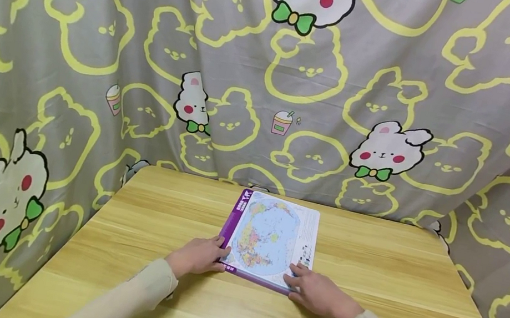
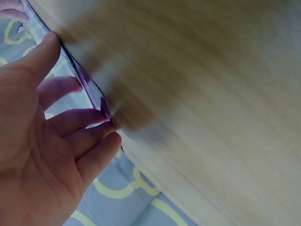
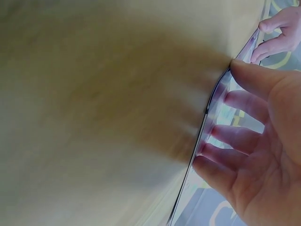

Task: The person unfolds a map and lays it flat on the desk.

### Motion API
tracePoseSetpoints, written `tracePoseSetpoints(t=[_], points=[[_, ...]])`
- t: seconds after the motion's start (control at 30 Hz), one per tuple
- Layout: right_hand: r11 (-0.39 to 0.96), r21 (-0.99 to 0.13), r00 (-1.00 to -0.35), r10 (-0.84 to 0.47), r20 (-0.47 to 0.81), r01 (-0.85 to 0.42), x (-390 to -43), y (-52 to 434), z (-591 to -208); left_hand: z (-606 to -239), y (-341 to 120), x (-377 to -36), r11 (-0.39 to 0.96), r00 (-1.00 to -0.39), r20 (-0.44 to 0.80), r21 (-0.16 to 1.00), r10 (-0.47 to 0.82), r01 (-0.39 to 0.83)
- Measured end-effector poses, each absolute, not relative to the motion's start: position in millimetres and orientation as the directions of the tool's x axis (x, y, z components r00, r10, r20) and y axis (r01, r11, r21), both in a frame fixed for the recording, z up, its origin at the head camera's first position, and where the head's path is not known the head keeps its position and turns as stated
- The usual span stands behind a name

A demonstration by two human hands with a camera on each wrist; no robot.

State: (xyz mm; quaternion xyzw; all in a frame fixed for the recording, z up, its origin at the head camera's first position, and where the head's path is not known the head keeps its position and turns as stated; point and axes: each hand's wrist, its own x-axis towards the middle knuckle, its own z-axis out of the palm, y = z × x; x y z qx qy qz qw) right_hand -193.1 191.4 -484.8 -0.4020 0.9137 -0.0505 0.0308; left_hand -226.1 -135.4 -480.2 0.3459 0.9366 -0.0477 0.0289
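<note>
A flat world map board (image 1: 267, 234) with a purple strip down its left side lies on the wooden table, its printed face up. My left hand (image 1: 197, 256) touches its near left corner, fingertips at the edge. At the near right corner is my right hand (image 1: 321, 293), its fingers spread over the printed surface and the thumb low by the front edge. In the left wrist view, the thumb and fingertips meet the board's thin purple edge (image 2: 96, 94). The right wrist view shows loosely bent fingers along the dark rim (image 3: 205, 113), palm off the board.
The wooden table (image 1: 370, 257) extends around the board on all sides. A grey curtain (image 1: 237, 55) with yellow outlines and white rabbit faces hangs behind the table and along both sides. Light sleeves (image 1: 131, 290) cover both forearms.
</note>
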Motion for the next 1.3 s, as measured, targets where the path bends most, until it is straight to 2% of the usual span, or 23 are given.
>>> tracePoseSetpoints(t=[0.6,1.1,1.3], points=[[0.690,-0.150,-0.695,-0.718,-0.020,-0.708,-209.3,188.0,-486.6,-482.6,-136.4,-226.3,0.796,-0.793,-0.095,-0.002,0.602,0.605],[0.666,-0.122,-0.670,-0.742,-0.010,-0.736,-219.9,180.7,-486.2,-482.5,-141.8,-234.6,0.822,-0.813,-0.128,0.041,0.568,0.568],[0.675,-0.139,-0.680,-0.733,-0.021,-0.724,-223.8,175.7,-484.3,-482.0,-145.0,-236.4,0.834,-0.824,-0.133,0.050,0.551,0.550]])
